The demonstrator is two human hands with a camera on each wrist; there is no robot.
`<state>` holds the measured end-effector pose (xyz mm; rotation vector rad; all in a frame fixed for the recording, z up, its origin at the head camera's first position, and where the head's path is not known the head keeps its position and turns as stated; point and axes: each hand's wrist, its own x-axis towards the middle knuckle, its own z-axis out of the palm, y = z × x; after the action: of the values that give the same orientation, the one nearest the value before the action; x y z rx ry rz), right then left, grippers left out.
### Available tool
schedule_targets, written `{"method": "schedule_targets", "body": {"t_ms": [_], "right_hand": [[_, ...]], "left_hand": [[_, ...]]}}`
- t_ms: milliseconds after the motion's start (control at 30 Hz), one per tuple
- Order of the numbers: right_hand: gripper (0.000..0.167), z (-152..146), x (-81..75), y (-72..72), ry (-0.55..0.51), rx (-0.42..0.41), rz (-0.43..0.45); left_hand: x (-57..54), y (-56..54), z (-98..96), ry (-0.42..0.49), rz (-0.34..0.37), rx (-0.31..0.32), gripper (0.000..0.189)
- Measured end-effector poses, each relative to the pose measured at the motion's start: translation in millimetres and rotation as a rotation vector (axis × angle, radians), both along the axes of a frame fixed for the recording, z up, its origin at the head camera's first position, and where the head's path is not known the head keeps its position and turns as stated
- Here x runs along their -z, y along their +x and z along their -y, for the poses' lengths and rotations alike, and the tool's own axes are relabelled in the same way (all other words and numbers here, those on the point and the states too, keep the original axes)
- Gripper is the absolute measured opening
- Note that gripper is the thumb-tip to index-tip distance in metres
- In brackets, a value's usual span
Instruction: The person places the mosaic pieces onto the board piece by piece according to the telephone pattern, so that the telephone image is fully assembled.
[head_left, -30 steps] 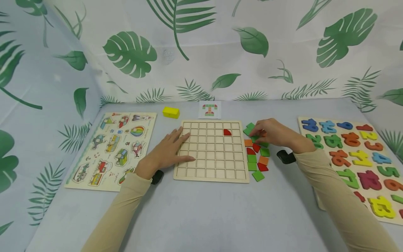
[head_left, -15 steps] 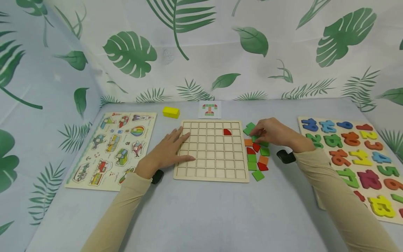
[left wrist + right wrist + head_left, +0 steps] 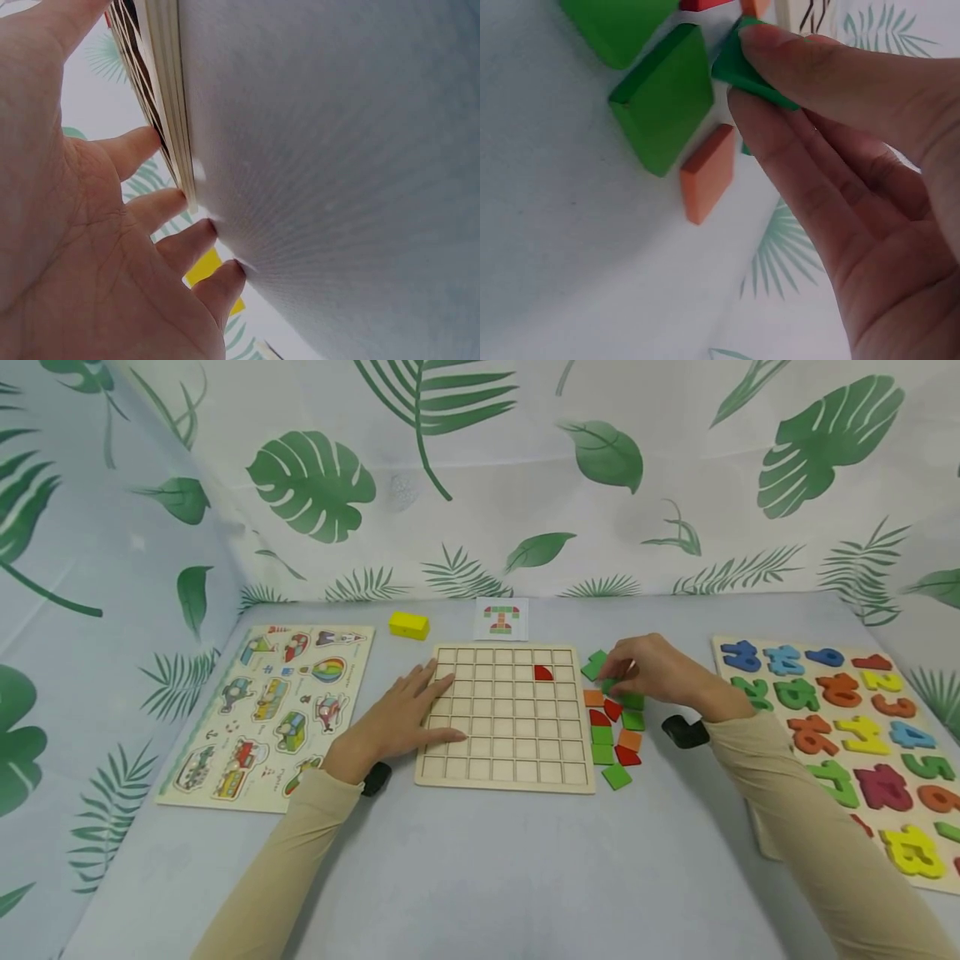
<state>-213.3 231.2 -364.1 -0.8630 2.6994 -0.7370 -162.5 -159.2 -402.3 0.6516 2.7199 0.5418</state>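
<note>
My left hand (image 3: 401,714) rests with spread fingers on the left edge of a wooden grid board (image 3: 504,789). In the left wrist view some fingertips touch the board's side (image 3: 171,97) and others reach the tabletop. One red quarter-round tile (image 3: 543,673) sits in a cell toward the board's upper right. Right of the board, my right hand (image 3: 656,672) pinches a green tile (image 3: 739,69) between thumb and fingers, over a loose group of green (image 3: 602,754), orange (image 3: 629,741) and red (image 3: 627,756) tiles. Beneath it in the right wrist view lies another green tile (image 3: 667,105) beside an orange one (image 3: 708,176).
Behind the board lies a small card (image 3: 502,619) with a coloured T-shaped pattern. A yellow block (image 3: 408,626) is at the back left. A vehicle picture puzzle (image 3: 262,718) lies on the left, a number puzzle (image 3: 832,710) on the right, partly under the right forearm.
My right hand has risen slightly above the tile group, while its place beside the board is nearly the same. The left hand and board have stayed put.
</note>
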Motion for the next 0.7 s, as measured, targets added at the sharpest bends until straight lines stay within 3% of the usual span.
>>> {"method": "schedule_targets", "body": {"t_ms": [467,700], "right_hand": [[0.019,26,-16.0,-3.9,-0.124,-0.104,-0.143],[0.022,50,-6.4,-7.3,-0.234,-0.111,-0.24]], "left_hand": [[-1.7,0.3,0.7,-0.005,-0.006,0.003,0.096],[-0.7,0.3,0.5,0.0,-0.005,0.001,0.097]]}}
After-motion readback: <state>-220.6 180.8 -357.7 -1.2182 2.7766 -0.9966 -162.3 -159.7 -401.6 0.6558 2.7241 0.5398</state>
